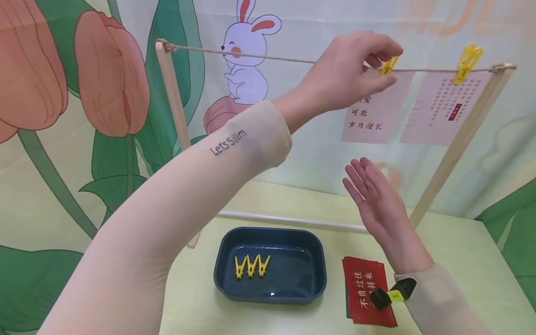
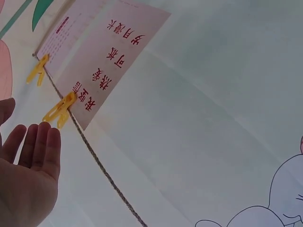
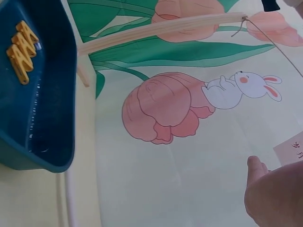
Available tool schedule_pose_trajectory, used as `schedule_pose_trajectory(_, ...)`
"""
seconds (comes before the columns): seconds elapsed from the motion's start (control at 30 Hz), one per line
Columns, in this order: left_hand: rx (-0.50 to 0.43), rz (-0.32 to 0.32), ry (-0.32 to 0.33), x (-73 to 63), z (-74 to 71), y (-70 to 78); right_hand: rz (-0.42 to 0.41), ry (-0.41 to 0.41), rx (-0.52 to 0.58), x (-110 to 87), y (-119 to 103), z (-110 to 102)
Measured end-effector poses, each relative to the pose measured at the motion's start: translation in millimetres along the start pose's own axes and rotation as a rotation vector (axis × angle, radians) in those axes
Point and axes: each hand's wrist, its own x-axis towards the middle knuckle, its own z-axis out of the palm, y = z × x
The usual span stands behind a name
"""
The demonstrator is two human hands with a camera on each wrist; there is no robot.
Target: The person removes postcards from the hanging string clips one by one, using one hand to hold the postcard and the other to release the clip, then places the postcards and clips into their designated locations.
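My left hand [image 1: 347, 67] is raised at the rope [image 1: 268, 56], its thumb and fingers apart around a yellow clothespin [image 1: 388, 66]. In the left wrist view, the fingertips come right up to that clothespin [image 2: 61, 108], which clips a pink card [image 2: 106, 66] with red writing to the rope. Farther right, a second yellow clothespin [image 1: 466, 63] holds another pink card [image 1: 435, 114]. My right hand [image 1: 383, 209] is lifted below the first card, palm up with straight fingers, and holds nothing.
A dark blue tray [image 1: 270, 298] with three yellow clothespins [image 1: 251, 267] stands on the table. To its right lies a stack of red cards [image 1: 368, 291]. Wooden posts [image 1: 173, 93] carry the rope, and a white rod [image 1: 289, 220] runs along behind the tray.
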Motion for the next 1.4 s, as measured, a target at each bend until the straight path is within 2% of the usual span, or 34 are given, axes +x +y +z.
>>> schedule_pose_trajectory(0.13, 0.006, -0.027, 0.024, 9.2, -2.3, 1.8, -0.013, 0.014, 0.044, 7.6, -2.4, 2.9)
schedule_pose_trajectory(0.27, 0.021, -0.068, 0.012, 17.9, -3.0, 3.1, -0.015, 0.041, 0.132, 14.6, -5.4, 6.2)
schedule_pose_trajectory(0.4, -0.006, -0.130, -0.007, 27.3, -4.7, 3.6, -0.011, 0.068, 0.234, 20.2, -10.5, 9.1)
schedule_pose_trajectory(0.6, -0.070, -0.240, -0.081, 39.9, -5.9, 2.4, -0.001, 0.104, 0.366, 27.3, -15.0, 11.8)
schedule_pose_trajectory(0.9, -0.074, -0.339, -0.175, 50.9, -0.6, -1.7, -0.019, 0.095, 0.461, 33.2, -13.4, 14.1)
schedule_pose_trajectory(1.1, -0.094, -0.368, -0.181, 55.0, 2.8, -1.2, -0.027, 0.086, 0.503, 34.7, -14.0, 17.2)
schedule_pose_trajectory(1.4, -0.061, -0.337, -0.153, 57.5, 2.6, 0.5, -0.037, 0.100, 0.548, 36.5, -13.5, 18.6)
